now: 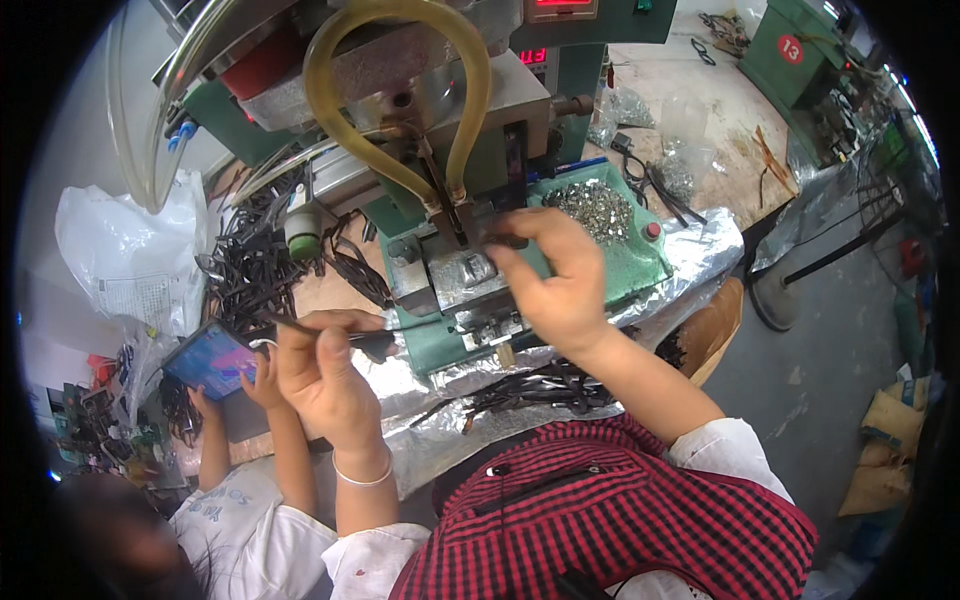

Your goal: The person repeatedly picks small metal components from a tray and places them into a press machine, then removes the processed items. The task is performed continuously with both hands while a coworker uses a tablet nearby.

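Note:
My left hand [330,375] is closed on a thin black strip [405,328], just left of the green press machine [430,345]. The strip reaches from my fingers toward the metal block of the press. At the press head, my right hand [560,285] has its thumb and forefinger bent together beside the metal die block [465,270]. What they pinch, if anything, is dark and too small to name. A dark punch [455,222] stands over the block, between the ends of a looped yellowish hose [478,90].
A green tray [595,215] of small metal pieces sits right of the press. Black strips [250,255] lie heaped at left, more strips [545,388] on foil in front. Scissors [635,170] lie behind the tray. Lower left, another person's hands [262,380] are at a tablet [210,358].

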Tool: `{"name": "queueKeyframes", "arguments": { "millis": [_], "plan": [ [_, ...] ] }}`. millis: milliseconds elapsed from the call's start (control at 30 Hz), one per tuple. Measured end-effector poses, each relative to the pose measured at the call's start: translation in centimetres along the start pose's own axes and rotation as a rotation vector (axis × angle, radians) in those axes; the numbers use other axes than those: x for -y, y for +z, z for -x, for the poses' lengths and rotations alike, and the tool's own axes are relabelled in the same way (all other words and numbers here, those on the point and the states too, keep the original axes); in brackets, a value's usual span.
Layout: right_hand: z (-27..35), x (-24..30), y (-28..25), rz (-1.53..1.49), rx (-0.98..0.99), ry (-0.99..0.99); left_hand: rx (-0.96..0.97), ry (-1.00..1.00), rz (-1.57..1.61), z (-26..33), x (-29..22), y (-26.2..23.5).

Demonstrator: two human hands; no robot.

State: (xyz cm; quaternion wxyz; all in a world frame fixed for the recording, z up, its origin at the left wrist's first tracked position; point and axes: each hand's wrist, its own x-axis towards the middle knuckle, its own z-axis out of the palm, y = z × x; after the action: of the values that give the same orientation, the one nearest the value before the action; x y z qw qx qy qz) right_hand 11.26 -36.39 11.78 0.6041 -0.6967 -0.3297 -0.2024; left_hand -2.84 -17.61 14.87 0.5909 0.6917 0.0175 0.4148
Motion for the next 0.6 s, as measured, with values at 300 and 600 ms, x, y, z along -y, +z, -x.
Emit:
{"name": "queueKeyframes", "arguments": {
  "millis": [300, 600],
  "plan": [
    [1.3, 0.8, 2.9, -0.28, -0.046, 0.174, -0.017, 0.365, -0.063, -5.3, -2.5, 2.8],
    [1.2, 1.9, 2.9, -0.529, -0.051, 0.385, -0.074, 0.287, 0.039, -5.5, -1.4, 3.6]
  ]
}}
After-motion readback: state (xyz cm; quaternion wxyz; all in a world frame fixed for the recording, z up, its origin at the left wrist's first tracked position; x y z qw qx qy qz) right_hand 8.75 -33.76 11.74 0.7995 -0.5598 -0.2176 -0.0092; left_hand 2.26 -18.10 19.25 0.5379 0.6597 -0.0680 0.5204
